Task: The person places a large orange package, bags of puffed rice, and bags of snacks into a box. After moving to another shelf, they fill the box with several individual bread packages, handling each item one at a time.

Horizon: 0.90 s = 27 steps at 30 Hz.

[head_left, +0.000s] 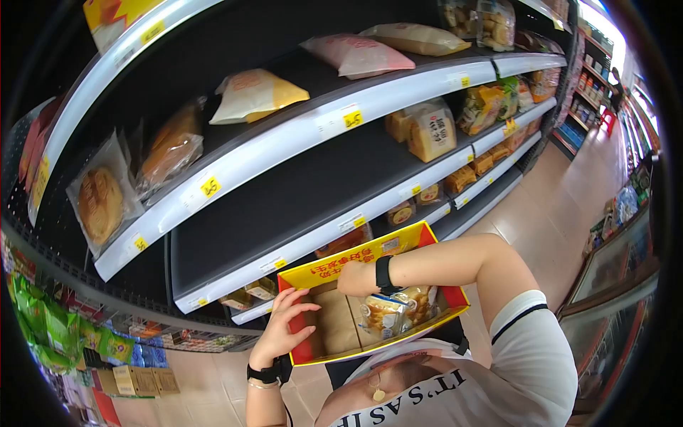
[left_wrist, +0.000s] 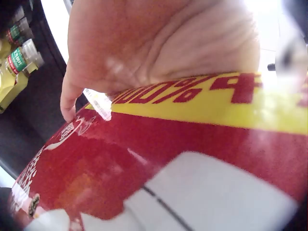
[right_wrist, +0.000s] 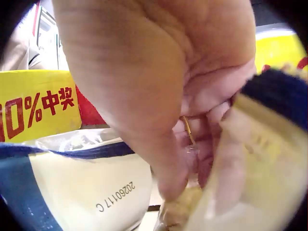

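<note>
A red and yellow open carton [head_left: 302, 352] is held against the person's front, with Chinese lettering inside its raised far wall. The left hand [head_left: 283, 333] lies at the carton's left end, fingers spread over the rim; its palm [left_wrist: 163, 43] shows just behind the yellow edge. Inside the carton, the right hand [head_left: 358, 279] reaches down past the far wall. Its thumb and fingers [right_wrist: 171, 187] pinch a clear, yellowish package [right_wrist: 178, 211], mostly hidden below them. Wrapped breads [head_left: 384, 317] with blue-and-white packaging fill the carton's right part. Brown cardboard [head_left: 334, 324] shows at its left.
Shelves stand ahead, with long white price rails [head_left: 284, 153]. Bagged loaves [head_left: 103, 203] and a white-yellow bag [head_left: 256, 96] lie on the upper shelf; a square loaf [head_left: 431, 132] sits lower. At right an aisle floor [head_left: 562, 185] runs back toward a distant person. Green bags [head_left: 60, 324] hang at left.
</note>
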Tool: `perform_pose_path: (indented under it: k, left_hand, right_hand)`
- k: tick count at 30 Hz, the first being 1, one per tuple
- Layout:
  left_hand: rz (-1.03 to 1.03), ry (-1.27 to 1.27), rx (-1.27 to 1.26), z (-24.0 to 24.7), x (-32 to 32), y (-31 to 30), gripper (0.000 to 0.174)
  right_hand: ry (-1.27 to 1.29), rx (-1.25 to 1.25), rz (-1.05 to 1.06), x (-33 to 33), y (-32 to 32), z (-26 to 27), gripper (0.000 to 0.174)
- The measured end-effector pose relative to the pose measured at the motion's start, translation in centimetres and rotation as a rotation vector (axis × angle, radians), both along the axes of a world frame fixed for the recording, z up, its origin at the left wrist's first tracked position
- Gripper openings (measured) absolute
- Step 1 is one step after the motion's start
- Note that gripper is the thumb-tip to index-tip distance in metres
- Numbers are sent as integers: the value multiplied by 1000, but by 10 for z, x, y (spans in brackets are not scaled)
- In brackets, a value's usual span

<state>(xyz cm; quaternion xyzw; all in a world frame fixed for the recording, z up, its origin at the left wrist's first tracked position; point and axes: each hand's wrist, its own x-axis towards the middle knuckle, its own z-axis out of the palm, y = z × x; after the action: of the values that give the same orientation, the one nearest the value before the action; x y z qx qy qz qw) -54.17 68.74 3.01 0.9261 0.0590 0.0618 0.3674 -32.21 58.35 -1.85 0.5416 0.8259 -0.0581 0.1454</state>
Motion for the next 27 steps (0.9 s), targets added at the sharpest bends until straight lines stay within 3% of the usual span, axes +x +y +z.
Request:
perform_pose_path:
  k: [15, 17, 23, 25, 27]
  left_hand:
    - [55, 10, 4, 0, 2, -4, 46]
    - [43, 5, 21, -2, 2, -3, 48]
    - [44, 16, 32, 2, 4, -3, 53]
    - [54, 14, 28, 3, 4, -4, 53]
    - [52, 11, 42, 5, 4, -5, 53]
  right_hand:
    - [281, 339, -158, 20, -39, 64, 11]
    - [392, 469, -259, 23, -47, 70, 12]
    - [560, 562, -343, 33, -64, 94, 7]
    - [689, 543, -504, 39, -71, 107, 8]
    - [795, 605, -535, 49, -73, 110, 10]
